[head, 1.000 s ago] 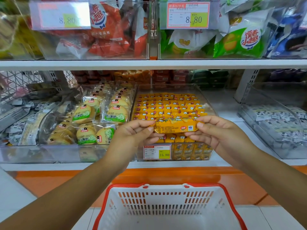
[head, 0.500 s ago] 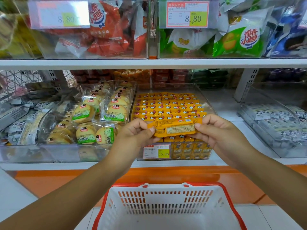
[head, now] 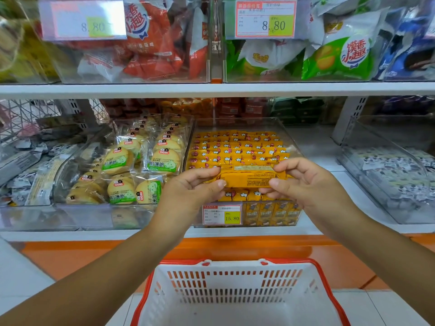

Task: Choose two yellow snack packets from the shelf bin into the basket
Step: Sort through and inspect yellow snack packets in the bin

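Yellow packet [head: 247, 178]: up in front of the shelf bin, level, printed back facing us, held by both ends
Left grip [head: 188, 191]: thumb and fingers pinching the packet's left end
Right grip [head: 310, 184]: fingers curled, pinching the right end
Shelf bin [head: 294, 142]: clear, rows of yellow packets inside
Basket [head: 235, 285]: white, red-rimmed, below both grips

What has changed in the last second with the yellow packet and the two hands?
The yellow packet was turned over about its long axis: its picture side faced the camera before, now its printed back does. The left hand and right hand keep pinching its two ends in front of the bin. The basket stayed where it was.
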{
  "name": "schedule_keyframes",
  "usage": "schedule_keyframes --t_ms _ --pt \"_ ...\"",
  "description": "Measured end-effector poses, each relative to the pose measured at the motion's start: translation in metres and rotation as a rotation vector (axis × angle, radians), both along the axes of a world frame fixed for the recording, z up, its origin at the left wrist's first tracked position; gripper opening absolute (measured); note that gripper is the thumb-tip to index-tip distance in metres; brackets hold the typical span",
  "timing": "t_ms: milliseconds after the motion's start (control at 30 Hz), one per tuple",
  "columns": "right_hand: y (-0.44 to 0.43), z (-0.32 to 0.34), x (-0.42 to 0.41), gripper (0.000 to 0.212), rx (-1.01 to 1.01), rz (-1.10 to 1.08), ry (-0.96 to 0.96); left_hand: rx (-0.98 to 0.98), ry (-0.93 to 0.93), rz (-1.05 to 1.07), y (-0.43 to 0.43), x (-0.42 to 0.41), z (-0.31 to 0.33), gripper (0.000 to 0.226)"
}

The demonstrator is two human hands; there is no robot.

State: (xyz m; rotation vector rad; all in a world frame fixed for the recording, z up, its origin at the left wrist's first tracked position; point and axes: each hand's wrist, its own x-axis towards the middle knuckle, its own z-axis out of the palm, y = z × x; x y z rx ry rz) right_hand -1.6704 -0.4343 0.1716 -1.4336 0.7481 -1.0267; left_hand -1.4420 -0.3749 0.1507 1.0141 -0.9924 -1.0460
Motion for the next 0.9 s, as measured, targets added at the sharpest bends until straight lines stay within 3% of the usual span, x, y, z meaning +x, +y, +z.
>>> schedule_keyframes --t_ms 300,533,700,800,900 --pt "-0.003 0.001 -0.002 0.028 0.093 0.034 -0.095 0.046 -0.042 -0.024 -0.002 0.003 -0.002 0.032" --pt "-0.005 0.001 -0.005 0.052 0.089 0.088 -0.054 0.01 -0.083 -0.05 -0.001 0.005 0.004 0.041" --pt "-0.003 0.002 0.002 0.04 0.024 -0.023 -0.042 -0.026 -0.263 0.034 -0.003 -0.002 0.002 0.032" --pt "-0.005 0.0 0.005 0.045 0.043 -0.045 -0.031 -0.071 -0.487 0.086 -0.006 -0.005 -0.001 0.011" --pt "-0.007 0.001 0.007 0.044 0.093 -0.026 -0.096 -0.096 -0.72 0.16 -0.014 -0.007 -0.005 0.013"
